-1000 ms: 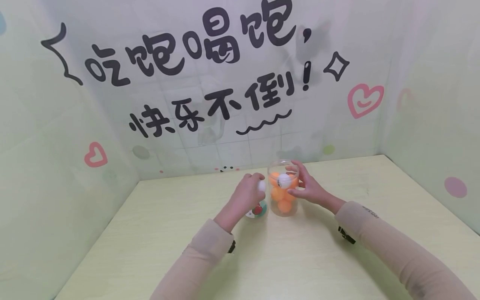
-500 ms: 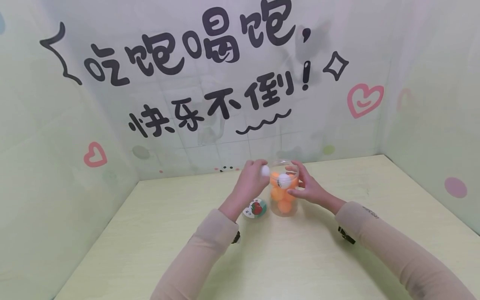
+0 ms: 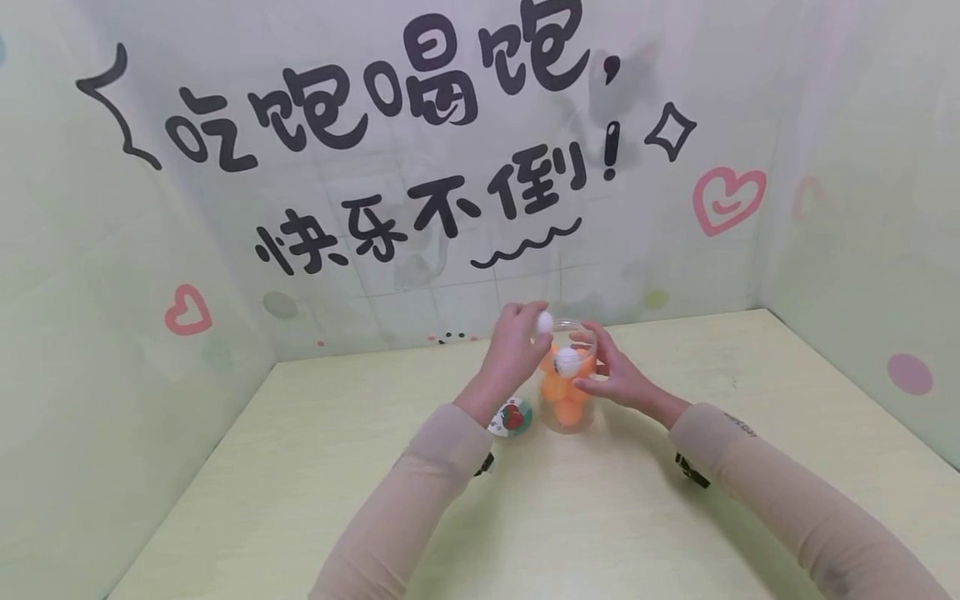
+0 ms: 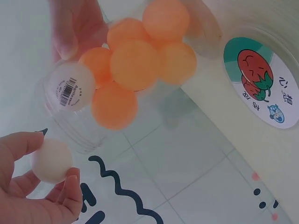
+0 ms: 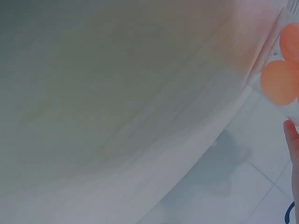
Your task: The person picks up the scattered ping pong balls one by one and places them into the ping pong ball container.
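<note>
My left hand (image 3: 512, 350) pinches a white ping-pong ball (image 3: 544, 322) between thumb and fingertips, beside the open mouth of a clear plastic jar (image 3: 553, 422). In the left wrist view, that ball (image 4: 52, 161) is just outside the jar's rim. Several orange ping-pong balls (image 4: 135, 65) fill the jar, with one white printed ball (image 4: 71, 87) near its top. From the right, my right hand (image 3: 621, 377) grips the upright jar, thumb in front. Only part of the right hand (image 5: 293, 149) and of the jar's orange balls (image 5: 279, 83) shows in the right wrist view.
A round lid (image 3: 512, 416) with a strawberry label lies on the pale wooden table (image 3: 600, 517), left of the jar. Behind and at both sides, light printed walls (image 3: 360, 308) close in the table.
My left hand has risen from near the lid, up and to the right, carrying the white ball to the jar's rim. The right hand and jar have stayed in place.
</note>
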{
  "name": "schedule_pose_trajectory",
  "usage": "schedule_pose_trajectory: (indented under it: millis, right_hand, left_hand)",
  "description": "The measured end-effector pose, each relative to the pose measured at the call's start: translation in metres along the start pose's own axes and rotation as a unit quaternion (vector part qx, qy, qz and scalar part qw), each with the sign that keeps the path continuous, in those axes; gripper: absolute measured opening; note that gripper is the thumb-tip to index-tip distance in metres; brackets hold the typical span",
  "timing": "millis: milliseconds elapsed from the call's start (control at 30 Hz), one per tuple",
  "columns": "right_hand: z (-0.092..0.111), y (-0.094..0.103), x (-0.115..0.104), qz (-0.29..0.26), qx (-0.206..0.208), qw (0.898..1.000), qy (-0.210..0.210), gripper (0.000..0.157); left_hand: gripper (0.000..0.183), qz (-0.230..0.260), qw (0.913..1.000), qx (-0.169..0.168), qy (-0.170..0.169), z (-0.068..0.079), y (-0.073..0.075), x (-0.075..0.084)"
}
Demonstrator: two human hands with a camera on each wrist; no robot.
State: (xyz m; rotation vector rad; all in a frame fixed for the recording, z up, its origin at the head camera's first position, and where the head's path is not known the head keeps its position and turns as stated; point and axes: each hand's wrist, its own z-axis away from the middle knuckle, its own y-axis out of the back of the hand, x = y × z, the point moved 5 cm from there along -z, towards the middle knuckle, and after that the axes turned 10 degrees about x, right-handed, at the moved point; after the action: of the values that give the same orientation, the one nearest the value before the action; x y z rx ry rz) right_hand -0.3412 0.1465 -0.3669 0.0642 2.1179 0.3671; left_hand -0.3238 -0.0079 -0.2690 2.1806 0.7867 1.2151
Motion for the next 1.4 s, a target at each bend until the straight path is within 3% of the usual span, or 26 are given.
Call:
schedule_pose_trajectory:
  millis: [200, 567, 800, 1067, 1167, 1233, 1400]
  right_hand:
    - [0.000, -0.002, -0.001, 0.001, -0.002, 1.000, -0.001, 0.080]
    - [-0.003, -0.003, 0.000, -0.003, -0.002, 1.000, -0.016, 0.079]
    - [-0.005, 0.000, 0.003, 0.004, -0.009, 1.000, -0.024, 0.085]
    - [-0.007, 0.005, 0.003, -0.033, -0.060, 0.994, -0.084, 0.102]
    - [0.000, 0.011, 0.002, 0.019, -0.099, 0.988, -0.115, 0.107]
    - [0.007, 0.020, 0.001, 0.081, -0.122, 0.981, -0.130, 0.107]
    - [0.023, 0.051, -0.003, 0.241, -0.132, 0.955, -0.108, 0.102]
  left_hand:
    - [0.048, 0.002, 0.9998, -0.013, -0.011, -0.002, -0.007, 0.003]
    - [0.051, -0.008, 0.9999, -0.011, -0.008, 0.004, 0.001, -0.006]
    - [0.058, -0.050, 0.9987, -0.009, -0.001, 0.009, 0.011, -0.030]
    - [0.067, -0.083, 0.9965, 0.004, 0.014, 0.021, 0.033, -0.069]
    - [0.075, -0.104, 0.9940, -0.014, 0.033, 0.029, 0.040, -0.088]
    - [0.081, -0.126, 0.9903, -0.034, 0.049, 0.035, 0.044, -0.104]
    - [0.093, -0.179, 0.9755, -0.085, 0.095, 0.055, 0.054, -0.145]
